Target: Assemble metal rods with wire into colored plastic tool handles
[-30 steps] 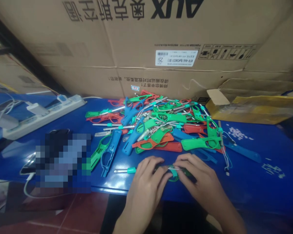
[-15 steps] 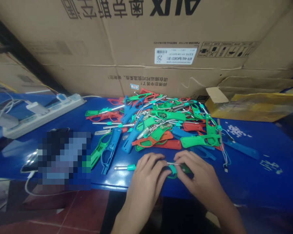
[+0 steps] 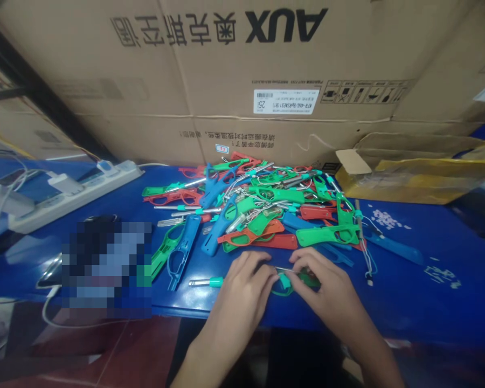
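Observation:
Both hands are closed around one long-nosed gas lighter [image 3: 283, 291] with a green body, low over the table's front part. My left hand [image 3: 242, 285] covers its middle; the silver nozzle and teal collar stick out to the left. My right hand [image 3: 323, 283] pinches at the lighter's right end, where a dark green part shows under the fingers. A thin metal piece [image 3: 285, 269] spans the gap between both hands' fingertips. My fingers hide most of the lighter. Just beyond lies a pile of red, blue and green lighter casings [image 3: 283, 194], mixed with metal nozzles and wires.
A blue table [image 3: 388, 302] carries everything. Left are a white power strip [image 3: 84, 188] and a phone-like device [image 3: 105, 264], partly pixelated. A large cardboard box [image 3: 210, 102] stands behind; an open carton [image 3: 412, 178] sits back right. Small white pieces [image 3: 386, 218] lie scattered at right.
The view has tilted up slightly, so the scene sits a little lower. Both hands stay on the lighter, with only small shifts of the fingers.

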The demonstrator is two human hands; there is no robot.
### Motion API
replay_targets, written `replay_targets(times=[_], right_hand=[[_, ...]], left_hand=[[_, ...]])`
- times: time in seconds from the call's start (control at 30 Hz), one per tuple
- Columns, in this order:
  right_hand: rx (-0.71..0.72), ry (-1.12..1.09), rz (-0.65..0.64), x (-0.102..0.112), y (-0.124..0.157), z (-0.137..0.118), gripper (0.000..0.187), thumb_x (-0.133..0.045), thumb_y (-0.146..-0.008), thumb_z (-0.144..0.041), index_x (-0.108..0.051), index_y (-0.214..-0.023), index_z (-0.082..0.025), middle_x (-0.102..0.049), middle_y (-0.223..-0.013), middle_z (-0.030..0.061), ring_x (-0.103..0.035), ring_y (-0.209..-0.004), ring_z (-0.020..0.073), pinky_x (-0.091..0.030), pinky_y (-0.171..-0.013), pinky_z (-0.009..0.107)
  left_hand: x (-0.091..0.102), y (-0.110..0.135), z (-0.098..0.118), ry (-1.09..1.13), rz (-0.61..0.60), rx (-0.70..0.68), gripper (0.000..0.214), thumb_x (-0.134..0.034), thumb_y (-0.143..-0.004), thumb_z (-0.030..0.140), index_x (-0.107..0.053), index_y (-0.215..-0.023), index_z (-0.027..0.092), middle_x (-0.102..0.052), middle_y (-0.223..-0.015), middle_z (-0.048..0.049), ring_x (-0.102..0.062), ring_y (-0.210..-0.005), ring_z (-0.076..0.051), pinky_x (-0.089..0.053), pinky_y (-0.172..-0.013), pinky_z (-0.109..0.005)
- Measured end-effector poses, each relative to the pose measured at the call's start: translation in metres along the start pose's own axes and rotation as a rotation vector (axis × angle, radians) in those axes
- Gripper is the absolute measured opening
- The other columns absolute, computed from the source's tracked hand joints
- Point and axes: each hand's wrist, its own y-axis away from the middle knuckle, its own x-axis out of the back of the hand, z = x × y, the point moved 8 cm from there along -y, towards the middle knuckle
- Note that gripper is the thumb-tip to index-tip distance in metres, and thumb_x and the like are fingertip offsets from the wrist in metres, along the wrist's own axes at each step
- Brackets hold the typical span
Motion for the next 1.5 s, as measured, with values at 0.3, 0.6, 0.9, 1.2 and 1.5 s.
replay_targets(times=[0.3,0.6,0.9,1.2,1.5], right_hand=[[-0.019,-0.045,0.018,0.001,-0.002,-0.004,0.013,-0.058,-0.093,-0.016,-0.056,-0.083,-0.024,-0.070,-0.094,0.0019,-0.066,-0.069,0.0131,-0.051,-0.061,0.023],[0.014,-0.025,0.047,0.003,0.003,-0.004,0.003,-0.060,-0.101,-0.024,-0.062,-0.098,-0.025,-0.071,-0.098,0.0029,-0.071,-0.091,0.0170,-0.056,-0.082,0.026],[0.007,0.114,0.394,0.030,0.013,-0.012,0.016,-0.058,-0.103,-0.031,-0.071,-0.109,-0.023,-0.060,-0.056,-0.0064,-0.056,-0.040,0.0110,-0.049,-0.047,0.022],[0.299,0.459,-0.222,0.007,-0.113,-0.033,0.035,-0.059,-0.094,-0.014,-0.077,-0.122,-0.028,-0.080,-0.101,0.0046,-0.074,-0.085,0.0210,-0.049,-0.067,0.030],[0.353,0.559,-0.317,-0.015,-0.129,-0.030,0.017,-0.065,-0.092,-0.015,-0.078,-0.101,-0.022,-0.076,-0.089,0.0042,-0.066,-0.072,0.0177,-0.027,-0.055,0.028]], left_hand=[[-0.002,0.007,-0.004,0.101,0.065,-0.004,0.013,-0.059,-0.102,0.013,-0.069,-0.106,0.019,-0.069,-0.115,-0.0086,-0.066,-0.102,-0.025,-0.057,-0.089,-0.044],[0.001,0.008,0.000,0.059,0.082,-0.011,0.016,-0.057,-0.103,0.014,-0.068,-0.114,0.018,-0.071,-0.113,-0.0093,-0.066,-0.099,-0.026,-0.058,-0.087,-0.044],[-0.001,-0.005,0.006,-0.015,0.026,-0.005,0.022,-0.059,-0.103,0.022,-0.065,-0.123,0.017,-0.071,-0.118,-0.0110,-0.067,-0.103,-0.029,-0.059,-0.087,-0.047],[-0.024,-0.040,0.016,-0.098,-0.131,-0.002,0.012,-0.061,-0.101,0.022,-0.072,-0.102,0.018,-0.072,-0.107,-0.0077,-0.068,-0.102,-0.028,-0.057,-0.089,-0.045],[-0.020,-0.034,0.008,0.040,-0.062,0.080,0.013,-0.062,-0.101,0.025,-0.072,-0.103,0.016,-0.070,-0.105,-0.0079,-0.066,-0.101,-0.029,-0.057,-0.088,-0.046]])
